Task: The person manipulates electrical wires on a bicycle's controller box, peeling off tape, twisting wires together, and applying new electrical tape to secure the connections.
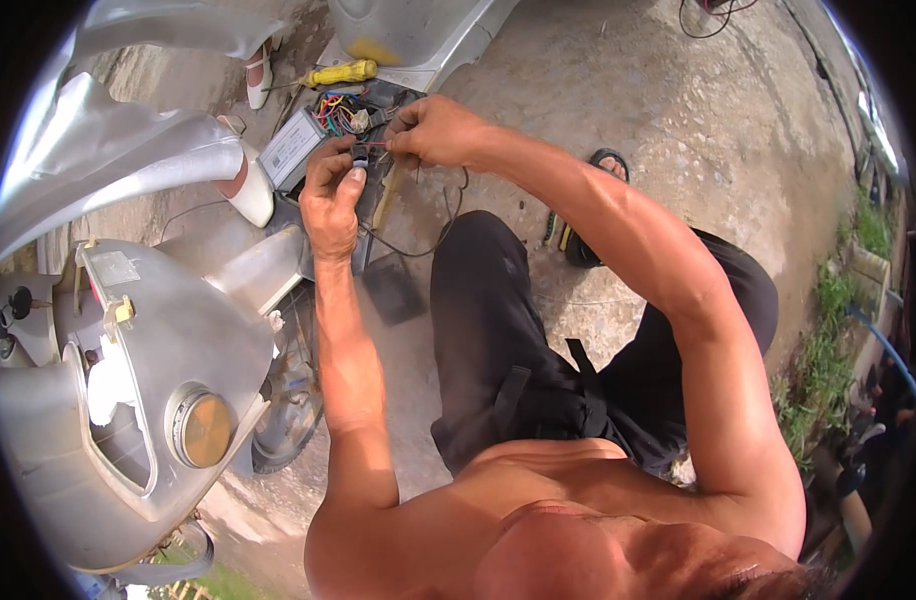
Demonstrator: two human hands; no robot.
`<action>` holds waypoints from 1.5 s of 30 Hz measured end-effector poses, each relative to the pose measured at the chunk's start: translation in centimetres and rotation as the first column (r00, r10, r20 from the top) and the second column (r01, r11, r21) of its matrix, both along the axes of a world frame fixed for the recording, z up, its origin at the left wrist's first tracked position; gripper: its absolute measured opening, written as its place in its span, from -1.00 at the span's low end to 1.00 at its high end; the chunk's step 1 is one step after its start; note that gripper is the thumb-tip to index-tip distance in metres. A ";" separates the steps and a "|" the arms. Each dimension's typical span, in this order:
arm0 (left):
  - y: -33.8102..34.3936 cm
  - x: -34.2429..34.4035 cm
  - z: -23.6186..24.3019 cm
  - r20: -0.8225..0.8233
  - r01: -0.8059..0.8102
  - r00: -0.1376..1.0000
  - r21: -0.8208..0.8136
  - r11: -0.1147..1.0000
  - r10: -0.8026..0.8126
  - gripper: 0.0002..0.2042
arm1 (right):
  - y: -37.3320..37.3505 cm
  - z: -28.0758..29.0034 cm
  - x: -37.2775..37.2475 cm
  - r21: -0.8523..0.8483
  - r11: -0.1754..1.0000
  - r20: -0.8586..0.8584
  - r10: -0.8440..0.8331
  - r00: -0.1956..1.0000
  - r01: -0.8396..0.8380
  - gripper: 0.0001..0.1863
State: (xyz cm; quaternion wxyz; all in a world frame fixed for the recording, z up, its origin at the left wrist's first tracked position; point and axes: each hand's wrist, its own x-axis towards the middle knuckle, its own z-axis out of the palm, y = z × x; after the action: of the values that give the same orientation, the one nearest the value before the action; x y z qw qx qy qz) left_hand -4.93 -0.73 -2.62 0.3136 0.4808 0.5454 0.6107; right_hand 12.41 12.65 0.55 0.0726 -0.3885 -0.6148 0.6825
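Note:
Between the fingers and thumb of my left hand (pixel 332 200) is a small black connector (pixel 360 156). Close to its right, my right hand (pixel 436 131) pinches a thin red wire (pixel 378 143) that runs toward the connector. Whether the wire's end sits inside it is too small to tell. Just beyond my fingers lies a bundle of coloured wires (pixel 338 112) with a pale plug (pixel 360 121). A silver control box (pixel 294 148) with a label sits left of the bundle. Behind it rests a yellow-handled screwdriver (pixel 340 73).
Grey scooter body panels (pixel 168 300) with a round cap (pixel 204 430) fill the left side, above a wheel (pixel 286 425). A black cable (pixel 438 240) loops near my knee. Another person's white shoe (pixel 250 190) is beside the box. Weeds (pixel 823 370) grow along the right edge.

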 end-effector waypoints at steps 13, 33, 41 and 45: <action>0.3 1.7 1.4 -0.334 -0.311 0.905 -0.100 0.945 0.262 -0.68 | -1.3 -1.4 -0.3 -0.184 0.961 -0.183 -0.241 0.953 0.207 -0.85; 0.9 2.3 1.3 -0.288 -0.385 0.901 -0.187 0.904 0.324 -0.66 | -1.3 -1.0 -0.5 -0.433 0.896 -0.217 -0.204 0.955 0.093 -0.67; 0.9 2.2 0.8 -0.294 -0.356 0.905 -0.133 0.925 0.306 -0.72 | -1.5 -1.1 -0.5 -0.389 0.910 -0.161 -0.224 0.961 0.147 -0.75; 0.8 2.1 1.0 -0.305 -0.355 0.902 -0.125 0.927 0.304 -0.73 | -1.1 -1.5 -0.6 -0.406 0.906 -0.181 -0.210 0.961 0.121 -0.77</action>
State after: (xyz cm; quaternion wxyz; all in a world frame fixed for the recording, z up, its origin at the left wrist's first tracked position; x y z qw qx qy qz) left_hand -2.81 0.08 -1.61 0.1668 0.4330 0.7102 0.5295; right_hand 11.83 11.58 -0.94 0.1195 -0.3680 -0.4188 0.8215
